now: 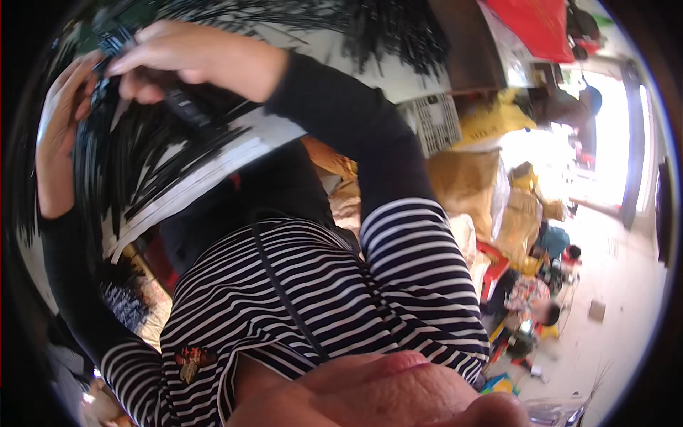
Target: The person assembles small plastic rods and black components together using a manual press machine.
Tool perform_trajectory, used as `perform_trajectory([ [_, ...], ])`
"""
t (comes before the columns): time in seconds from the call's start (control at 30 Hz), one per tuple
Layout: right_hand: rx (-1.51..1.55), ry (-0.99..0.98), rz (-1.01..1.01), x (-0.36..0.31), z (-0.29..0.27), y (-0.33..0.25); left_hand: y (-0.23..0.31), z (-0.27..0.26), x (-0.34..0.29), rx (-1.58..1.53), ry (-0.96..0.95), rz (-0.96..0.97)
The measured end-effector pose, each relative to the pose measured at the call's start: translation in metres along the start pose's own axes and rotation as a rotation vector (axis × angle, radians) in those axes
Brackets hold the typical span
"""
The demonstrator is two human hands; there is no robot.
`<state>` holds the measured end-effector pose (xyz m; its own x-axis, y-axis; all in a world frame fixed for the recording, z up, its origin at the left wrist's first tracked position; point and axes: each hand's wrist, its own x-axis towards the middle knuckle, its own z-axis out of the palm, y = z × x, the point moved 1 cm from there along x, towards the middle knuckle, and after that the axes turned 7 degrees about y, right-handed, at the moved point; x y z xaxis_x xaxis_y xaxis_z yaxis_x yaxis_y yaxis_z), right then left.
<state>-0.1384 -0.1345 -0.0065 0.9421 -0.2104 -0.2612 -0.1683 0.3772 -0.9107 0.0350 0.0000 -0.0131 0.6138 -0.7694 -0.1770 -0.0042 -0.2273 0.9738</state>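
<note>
My right hand (188, 57) reaches across to the upper left, its thumb and fingers pinched on a small bunch of glossy thin black strips (112, 43). Close to its fingertips is my left hand (62, 121), with fingers curved round the same bunch; their exact grip is partly hidden. Below my right hand lies a dark, blocky piece (186, 107), whose kind I cannot make out. Many loose black strips (160, 167) are spread over the pale tabletop (213, 165) under both hands.
A thick pile of black strips (398, 32) lies farther along the table. Yellow and tan sacks (466, 185) stand at the right, near a red bag (530, 25). Other people (530, 295) sit farther off on the right. Dark bristly bundles (126, 302) are below the table.
</note>
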Motion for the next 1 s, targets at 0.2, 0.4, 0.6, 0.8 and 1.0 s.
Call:
perform_trajectory([
  [0.2,-0.305,-0.025,-0.067,-0.062,-0.043,-0.015,0.000,0.012,-0.012,0.074,-0.105,0.013],
  [0.4,-0.646,0.389,-0.054,-0.119,-0.109,-0.063,-0.001,0.008,-0.030,0.195,-0.091,0.067],
  [0.6,-1.861,1.075,-0.193,-0.171,-0.196,-0.096,0.050,0.059,-0.039,0.226,-0.155,-0.023],
  [0.8,-1.614,0.957,-0.330,-0.144,-0.175,-0.064,0.019,0.085,-0.033,0.908,0.027,0.800],
  [1.0,-1.677,0.993,-0.388,-0.129,-0.164,-0.048,0.027,0.094,-0.031,1.000,-0.081,0.609],
])
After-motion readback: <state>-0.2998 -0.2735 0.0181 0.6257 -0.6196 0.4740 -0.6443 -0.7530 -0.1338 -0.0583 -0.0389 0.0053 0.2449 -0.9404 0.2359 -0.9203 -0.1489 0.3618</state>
